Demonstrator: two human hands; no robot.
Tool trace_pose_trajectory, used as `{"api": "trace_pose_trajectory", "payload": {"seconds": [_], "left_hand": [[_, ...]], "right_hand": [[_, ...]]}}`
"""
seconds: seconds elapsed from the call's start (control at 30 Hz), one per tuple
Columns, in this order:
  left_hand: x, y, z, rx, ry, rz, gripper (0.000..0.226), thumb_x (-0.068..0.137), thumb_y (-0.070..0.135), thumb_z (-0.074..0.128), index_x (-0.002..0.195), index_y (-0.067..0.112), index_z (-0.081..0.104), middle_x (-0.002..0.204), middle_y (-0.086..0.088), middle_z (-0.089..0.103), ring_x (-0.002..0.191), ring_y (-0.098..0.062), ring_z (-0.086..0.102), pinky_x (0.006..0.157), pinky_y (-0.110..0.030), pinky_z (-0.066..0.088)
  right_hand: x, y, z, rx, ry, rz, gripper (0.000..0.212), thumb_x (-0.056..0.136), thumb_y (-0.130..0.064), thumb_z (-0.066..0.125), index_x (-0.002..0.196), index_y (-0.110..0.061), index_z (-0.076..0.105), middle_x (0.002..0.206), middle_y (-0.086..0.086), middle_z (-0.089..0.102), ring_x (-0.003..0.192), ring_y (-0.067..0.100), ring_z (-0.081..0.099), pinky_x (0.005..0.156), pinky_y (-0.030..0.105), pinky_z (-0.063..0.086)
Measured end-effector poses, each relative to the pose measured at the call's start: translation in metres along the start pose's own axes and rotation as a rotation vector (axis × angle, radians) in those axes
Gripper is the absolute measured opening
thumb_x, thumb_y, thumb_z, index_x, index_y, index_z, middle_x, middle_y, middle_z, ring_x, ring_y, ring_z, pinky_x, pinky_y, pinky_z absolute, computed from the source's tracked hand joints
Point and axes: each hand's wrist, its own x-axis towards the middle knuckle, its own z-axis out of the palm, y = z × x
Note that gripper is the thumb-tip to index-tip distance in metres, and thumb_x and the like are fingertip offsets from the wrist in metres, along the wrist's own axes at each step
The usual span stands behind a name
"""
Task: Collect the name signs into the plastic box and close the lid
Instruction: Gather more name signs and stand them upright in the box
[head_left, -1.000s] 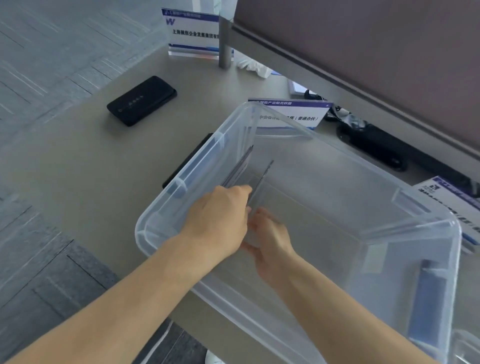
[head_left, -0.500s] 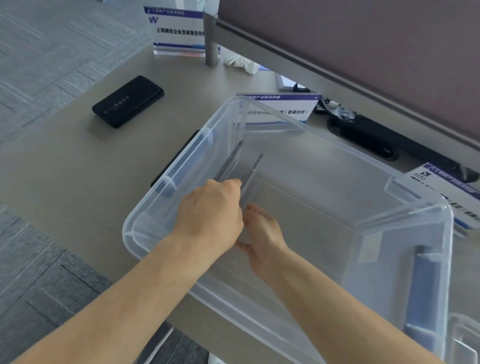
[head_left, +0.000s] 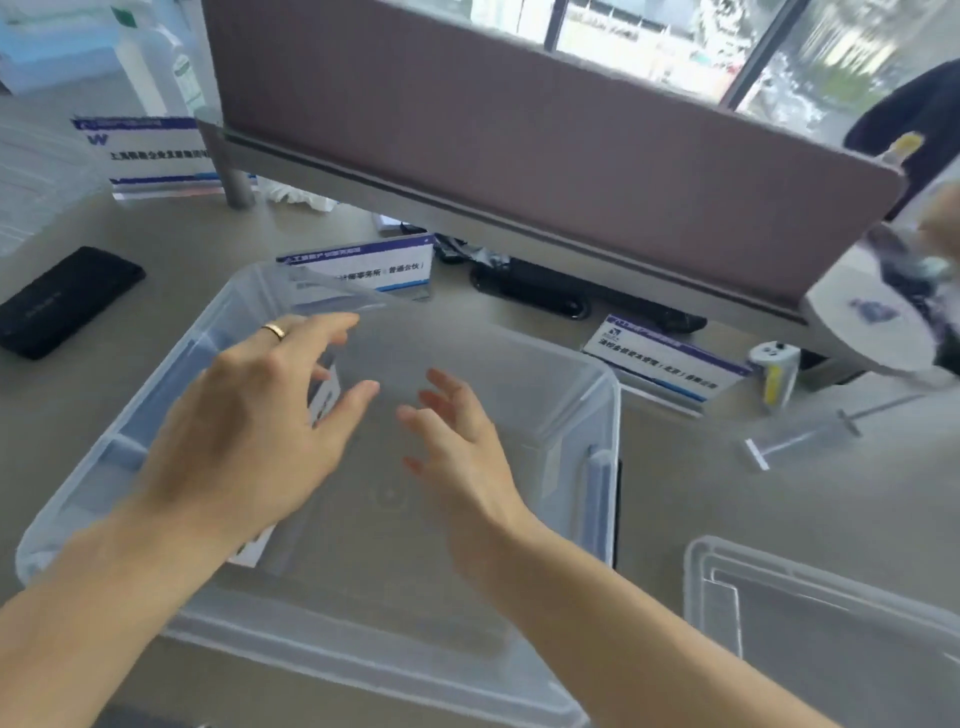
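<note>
Clear plastic box (head_left: 576, 405) on the grey desk (head_left: 156, 249), both hands over it with nothing held.

Left hand (head_left: 249, 441) and right hand (head_left: 462, 447) hovered above the open box, fingers spread and loose; the left one wore a gold ring (head_left: 274, 330). One name sign (head_left: 322, 395) stood inside by the left wall, mostly hidden behind the left hand. Three more signs stayed outside: one (head_left: 363, 267) just behind the box, one (head_left: 662, 364) beyond its right corner, one (head_left: 150, 156) far left by the partition post. Their print was too blurred to read. The lid (head_left: 810, 618) lay at the right, cut off by the frame edge. A black case (head_left: 62, 299) lay at the left.
</note>
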Motion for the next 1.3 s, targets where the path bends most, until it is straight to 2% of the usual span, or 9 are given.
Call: {"api": "trace_pose_trajectory", "payload": {"seconds": [0.1, 0.17, 0.33, 0.47, 0.67, 0.83, 1.0, 1.17, 1.3], "left_hand": [[0.012, 0.068, -0.012, -0.229, 0.047, 0.141, 0.044, 0.085, 0.029, 0.073, 0.128, 0.021, 0.067, 0.109, 0.009, 0.068, 0.078, -0.003, 0.070, 0.068, -0.008, 0.053], [0.019, 0.117, -0.013, -0.320, 0.035, 0.243, 0.047, 0.085, 0.029, 0.074, 0.130, 0.024, 0.065, 0.112, 0.016, 0.066, 0.097, 0.005, 0.067, 0.070, 0.003, 0.045], [0.040, 0.241, 0.014, -0.487, -0.080, 0.394, 0.055, 0.087, 0.043, 0.069, 0.139, 0.034, 0.054, 0.131, 0.018, 0.061, 0.118, -0.001, 0.062, 0.090, -0.025, 0.058], [0.041, 0.338, 0.061, -0.598, -0.187, 0.420, 0.050, 0.090, 0.038, 0.070, 0.138, 0.035, 0.055, 0.133, 0.018, 0.060, 0.121, 0.001, 0.060, 0.094, -0.028, 0.057], [0.015, 0.438, 0.159, -0.631, -0.229, 0.345, 0.047, 0.092, 0.028, 0.071, 0.137, 0.031, 0.056, 0.133, 0.015, 0.061, 0.123, 0.002, 0.057, 0.100, -0.030, 0.054], [0.018, 0.471, 0.237, -0.527, -0.232, 0.203, 0.054, 0.092, 0.028, 0.069, 0.144, 0.027, 0.051, 0.143, 0.007, 0.055, 0.131, -0.007, 0.050, 0.111, -0.037, 0.045], [0.037, 0.475, 0.300, -0.255, -0.336, 0.168, 0.063, 0.094, 0.025, 0.068, 0.151, 0.017, 0.043, 0.154, 0.000, 0.045, 0.141, -0.016, 0.042, 0.103, -0.015, 0.026], [0.052, 0.470, 0.354, -0.086, -0.482, 0.145, 0.073, 0.096, 0.032, 0.064, 0.157, 0.015, 0.029, 0.163, -0.004, 0.033, 0.149, -0.023, 0.032, 0.120, -0.035, 0.027], [0.052, 0.472, 0.376, 0.281, -0.468, 0.238, 0.060, 0.100, 0.029, 0.053, 0.154, 0.019, 0.030, 0.147, -0.009, 0.051, 0.127, -0.035, 0.053, 0.105, -0.041, 0.040]], "right_hand": [[-0.028, -0.036, -0.060, -0.103, 0.083, -0.324, 0.048, 0.091, -0.027, 0.062, 0.138, -0.029, 0.053, 0.133, -0.010, 0.060, 0.120, 0.000, 0.058, 0.100, 0.021, 0.050], [-0.048, -0.057, -0.108, -0.145, 0.173, -0.473, 0.040, 0.098, -0.015, 0.059, 0.136, -0.024, 0.055, 0.134, -0.011, 0.061, 0.123, 0.000, 0.057, 0.094, 0.011, 0.047], [-0.084, -0.083, -0.241, -0.112, 0.410, -0.626, 0.037, 0.096, -0.019, 0.059, 0.133, -0.023, 0.057, 0.132, -0.008, 0.064, 0.123, 0.006, 0.059, 0.087, 0.014, 0.050], [-0.116, -0.081, -0.355, -0.073, 0.571, -0.647, 0.034, 0.097, -0.014, 0.059, 0.130, -0.024, 0.058, 0.129, -0.006, 0.065, 0.121, 0.005, 0.061, 0.082, 0.018, 0.055], [-0.160, -0.051, -0.498, -0.101, 0.735, -0.602, 0.036, 0.093, -0.021, 0.057, 0.129, -0.027, 0.057, 0.126, -0.008, 0.066, 0.119, 0.008, 0.063, 0.098, 0.032, 0.053], [-0.157, -0.033, -0.569, -0.027, 0.780, -0.524, 0.030, 0.097, -0.025, 0.058, 0.126, -0.033, 0.057, 0.122, -0.014, 0.063, 0.118, 0.006, 0.061, 0.107, 0.049, 0.049], [-0.126, 0.002, -0.594, 0.035, 0.715, -0.398, 0.036, 0.100, -0.027, 0.057, 0.135, -0.034, 0.051, 0.133, -0.012, 0.056, 0.124, 0.001, 0.055, 0.111, 0.048, 0.045], [-0.086, 0.047, -0.583, 0.054, 0.613, -0.280, 0.051, 0.095, -0.035, 0.060, 0.143, -0.042, 0.044, 0.147, -0.016, 0.047, 0.134, 0.002, 0.048, 0.116, 0.048, 0.039], [-0.054, 0.064, -0.571, 0.042, 0.573, -0.193, 0.053, 0.099, -0.035, 0.059, 0.147, -0.042, 0.039, 0.151, -0.016, 0.043, 0.136, 0.005, 0.045, 0.117, 0.046, 0.038]]}}
